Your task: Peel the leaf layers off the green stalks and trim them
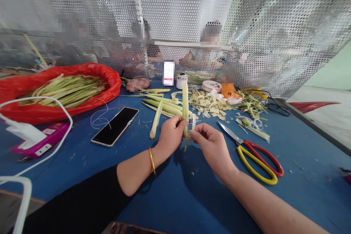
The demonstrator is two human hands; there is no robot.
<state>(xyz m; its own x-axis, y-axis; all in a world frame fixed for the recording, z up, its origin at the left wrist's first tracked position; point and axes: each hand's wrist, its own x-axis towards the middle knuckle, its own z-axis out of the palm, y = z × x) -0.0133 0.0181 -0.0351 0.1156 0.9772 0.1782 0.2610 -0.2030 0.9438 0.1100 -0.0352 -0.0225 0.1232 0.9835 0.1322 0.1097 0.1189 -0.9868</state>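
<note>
Centrally, one pale-green leaf stalk (185, 98) is held over the blue tabletop (164, 204).
Its long axis runs toward the perforated screen (178, 18) at the far edge, narrow end nearest; the left hand (171, 134) pinches it low, the right hand (212, 146) pinches one whitish strip (194, 120) alongside. Tabletop spreads nearward; two-handled scissors (240, 141) lie right, one phone (115, 127) left.
</note>
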